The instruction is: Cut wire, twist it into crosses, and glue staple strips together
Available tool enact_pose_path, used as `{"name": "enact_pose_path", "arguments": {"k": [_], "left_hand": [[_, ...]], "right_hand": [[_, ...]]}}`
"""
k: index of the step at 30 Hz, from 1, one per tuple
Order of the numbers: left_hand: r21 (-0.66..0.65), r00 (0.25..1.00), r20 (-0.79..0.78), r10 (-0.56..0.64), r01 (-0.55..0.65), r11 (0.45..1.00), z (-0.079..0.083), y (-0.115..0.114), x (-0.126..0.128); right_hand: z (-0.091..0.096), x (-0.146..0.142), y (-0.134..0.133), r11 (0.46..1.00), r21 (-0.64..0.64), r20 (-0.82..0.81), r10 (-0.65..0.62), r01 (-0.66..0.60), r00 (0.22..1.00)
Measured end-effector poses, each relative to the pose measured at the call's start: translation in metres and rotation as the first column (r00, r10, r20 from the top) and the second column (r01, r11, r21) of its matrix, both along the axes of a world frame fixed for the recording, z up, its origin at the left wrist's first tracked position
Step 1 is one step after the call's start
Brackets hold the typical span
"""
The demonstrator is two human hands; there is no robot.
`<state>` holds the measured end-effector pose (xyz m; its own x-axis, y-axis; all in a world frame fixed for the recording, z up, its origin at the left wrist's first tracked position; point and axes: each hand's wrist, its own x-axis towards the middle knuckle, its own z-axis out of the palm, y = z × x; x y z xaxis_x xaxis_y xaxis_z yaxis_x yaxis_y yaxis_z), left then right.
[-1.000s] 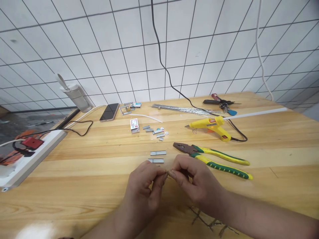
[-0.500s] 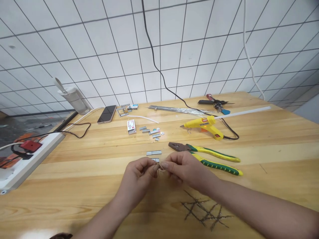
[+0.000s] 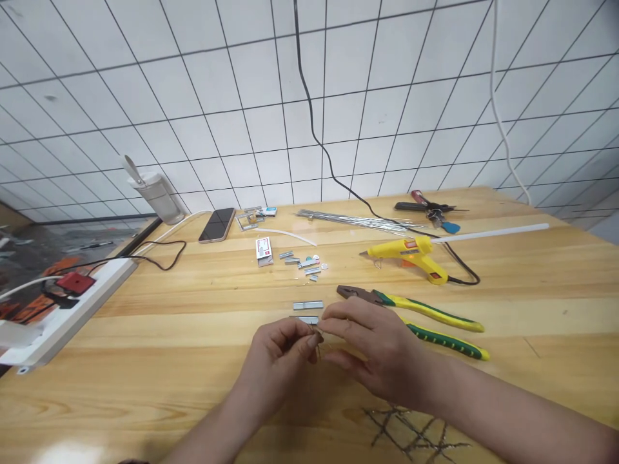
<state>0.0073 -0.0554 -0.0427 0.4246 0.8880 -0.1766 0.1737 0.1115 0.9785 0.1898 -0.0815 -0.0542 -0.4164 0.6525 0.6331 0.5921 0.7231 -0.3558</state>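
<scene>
My left hand point(image 3: 283, 354) pinches a small piece of thin wire point(image 3: 317, 352) between thumb and forefinger, with fine ends sticking out. Close on its right is my right hand point(image 3: 374, 348), its thumb apart from the fingers; the fingertips are at the wire's edge, and whether they touch it I cannot tell. Just beyond the hands lie two staple strips point(image 3: 308, 305), the nearer partly hidden by my left fingers. Pliers point(image 3: 425, 309) with yellow-green handles lie behind my right hand. Below my right forearm is a lattice of dark twisted wire point(image 3: 411, 433), partly covered.
A yellow glue gun point(image 3: 411, 254) with a long white stick lies right of centre. Farther back are metal rods point(image 3: 358, 220), a phone point(image 3: 217, 225), a small staple box point(image 3: 264, 250), loose staples point(image 3: 312, 271) and keys point(image 3: 438, 217). A power strip point(image 3: 72, 309) sits at the left edge.
My right hand has let go of the wire, and its thumb has spread away from the fingers. My left hand keeps its pinch. The whole view has shifted slightly.
</scene>
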Motion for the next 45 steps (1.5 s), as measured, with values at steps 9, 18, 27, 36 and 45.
{"name": "enact_pose_path", "arguments": {"k": [9, 18, 27, 36, 45], "left_hand": [[-0.097, 0.997, 0.074, -0.010, 0.017, 0.995, -0.006, 0.002, 0.000], [-0.025, 0.995, 0.102, 0.004, -0.002, 1.000, -0.013, 0.003, 0.003], [0.033, 0.991, 0.128, 0.039, -0.044, 0.999, -0.013, 0.000, 0.001], [0.016, 0.993, 0.111, 0.043, -0.045, 0.999, -0.013, 0.001, 0.001], [-0.209, 0.995, 0.098, 0.024, -0.003, 0.978, -0.013, 0.011, 0.002]], "right_hand": [[-0.001, 0.001, 0.003, 0.997, 0.077, 0.051, 0.010, -0.014, 0.999], [0.000, -0.003, 0.005, 0.993, 0.115, 0.025, -0.039, 0.036, 0.999], [-0.005, -0.010, 0.001, 0.979, -0.193, -0.282, 0.004, -0.060, 0.959], [0.000, -0.014, 0.000, 0.928, -0.365, -0.397, -0.080, -0.077, 0.914], [0.004, -0.007, 0.003, 0.753, -0.657, -0.284, -0.191, -0.045, 0.940]]}}
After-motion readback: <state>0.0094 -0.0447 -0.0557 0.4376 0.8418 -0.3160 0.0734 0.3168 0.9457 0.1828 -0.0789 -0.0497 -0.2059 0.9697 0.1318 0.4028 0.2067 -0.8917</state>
